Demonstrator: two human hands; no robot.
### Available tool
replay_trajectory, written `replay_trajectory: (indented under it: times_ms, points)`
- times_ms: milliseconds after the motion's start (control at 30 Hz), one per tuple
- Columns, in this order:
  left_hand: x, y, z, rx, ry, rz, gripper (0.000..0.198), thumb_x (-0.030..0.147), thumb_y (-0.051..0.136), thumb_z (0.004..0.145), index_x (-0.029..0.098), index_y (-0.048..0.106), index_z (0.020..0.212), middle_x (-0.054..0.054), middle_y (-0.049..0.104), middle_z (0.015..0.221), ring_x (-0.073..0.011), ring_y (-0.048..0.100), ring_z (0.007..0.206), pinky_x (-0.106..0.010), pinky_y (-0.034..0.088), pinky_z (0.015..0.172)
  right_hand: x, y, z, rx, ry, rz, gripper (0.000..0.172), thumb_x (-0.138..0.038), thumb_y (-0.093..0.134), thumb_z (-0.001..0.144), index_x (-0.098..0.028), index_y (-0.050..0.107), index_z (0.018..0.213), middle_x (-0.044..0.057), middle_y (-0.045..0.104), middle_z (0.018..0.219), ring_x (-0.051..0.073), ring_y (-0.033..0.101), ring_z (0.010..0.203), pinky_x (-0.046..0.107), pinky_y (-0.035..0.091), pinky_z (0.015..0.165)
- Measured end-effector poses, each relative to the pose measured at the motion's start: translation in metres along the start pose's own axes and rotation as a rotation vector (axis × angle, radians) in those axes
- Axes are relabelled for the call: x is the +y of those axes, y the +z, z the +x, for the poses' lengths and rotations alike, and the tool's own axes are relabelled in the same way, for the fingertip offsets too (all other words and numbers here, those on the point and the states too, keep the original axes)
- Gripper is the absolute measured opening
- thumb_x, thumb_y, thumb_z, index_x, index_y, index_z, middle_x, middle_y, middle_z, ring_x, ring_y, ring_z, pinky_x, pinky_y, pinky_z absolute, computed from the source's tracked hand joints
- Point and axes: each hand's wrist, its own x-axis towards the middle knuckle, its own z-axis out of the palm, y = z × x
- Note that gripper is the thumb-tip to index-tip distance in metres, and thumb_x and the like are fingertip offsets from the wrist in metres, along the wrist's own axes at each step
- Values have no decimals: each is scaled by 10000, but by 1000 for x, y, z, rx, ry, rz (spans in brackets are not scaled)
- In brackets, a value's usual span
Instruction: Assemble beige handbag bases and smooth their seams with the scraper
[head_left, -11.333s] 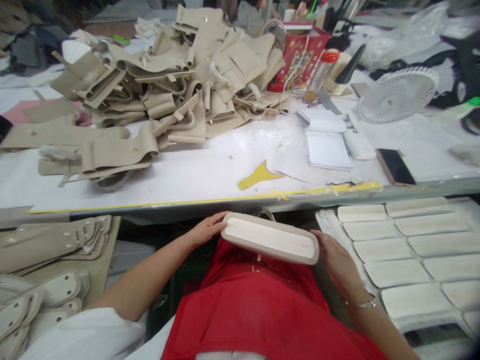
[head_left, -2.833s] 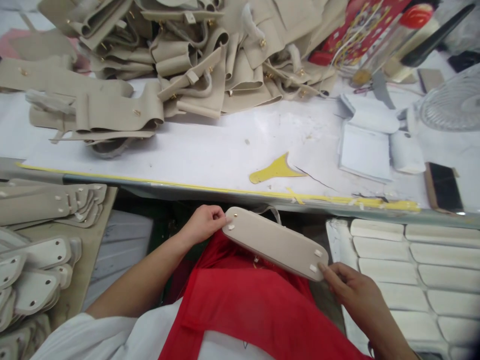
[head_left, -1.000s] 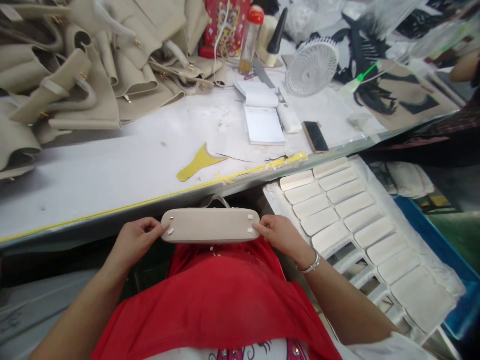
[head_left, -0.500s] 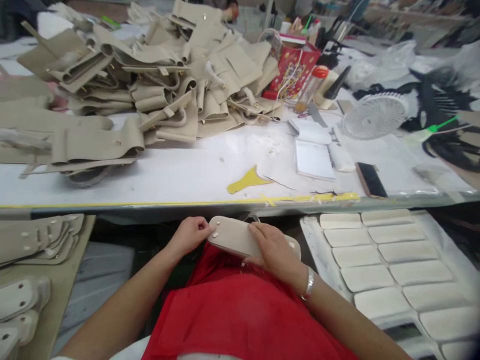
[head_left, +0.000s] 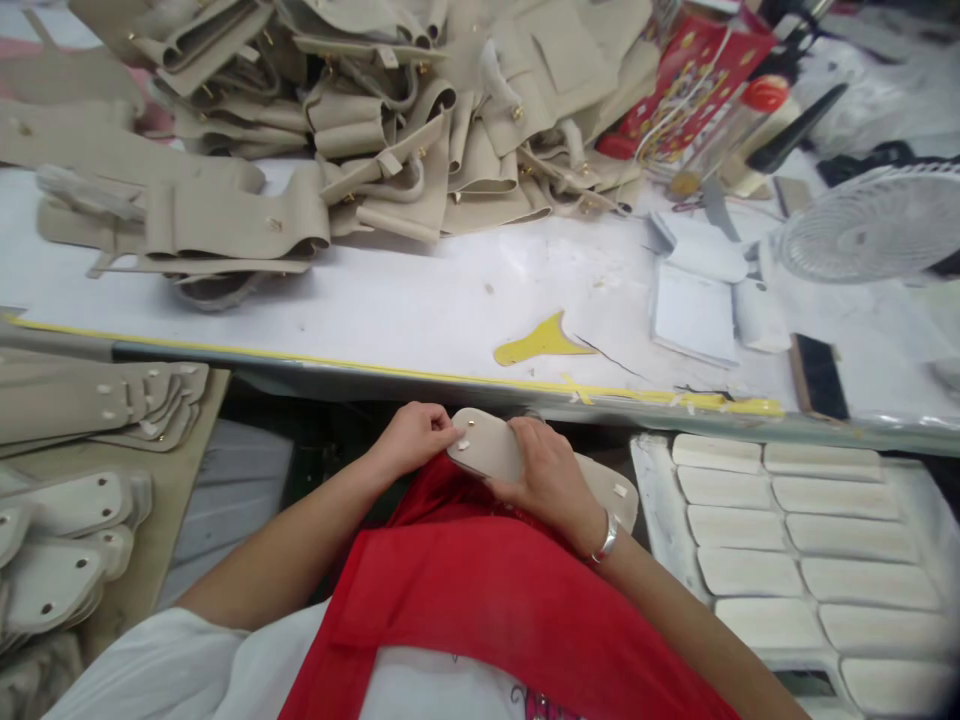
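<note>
Over my lap, above a red apron (head_left: 487, 590), I hold a long beige leather bag panel (head_left: 491, 447) with rounded ends. A small gold stud and a white tab show near its left end, and another white tab near its right end. My left hand (head_left: 416, 437) pinches the left end, thumb and bent fingertips at the edge. Across the panel's middle lies my right hand (head_left: 551, 477), gripping it from above with the thumb on the near edge. The panel's underside is hidden.
Beige bag parts (head_left: 405, 150) lie heaped on the white bench (head_left: 405, 300). A yellow scrap (head_left: 544, 340), notepad (head_left: 694, 310), phone (head_left: 819, 375) and white fan (head_left: 870, 225) are there too. Leather pieces (head_left: 60, 510) lie on a left board; cream pieces (head_left: 750, 570) line a right tray.
The view has tilted and turned, so the bench items sit higher and some appear farther right. Both hands keep hold of the panel, with little change in grip.
</note>
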Motion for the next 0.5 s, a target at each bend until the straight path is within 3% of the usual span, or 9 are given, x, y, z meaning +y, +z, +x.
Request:
replay_trajectory:
  times_ms: [500]
  points:
    - [-7,3,-3,41,23,-109,262,378,601,699,136,593,599,10,559,554,-90,441,514,-211,317,486,-27,20,24,68,10,-63,615,-509,573,700,-127,475,1172,154,536,1149,292,479,1040,393,335,902]
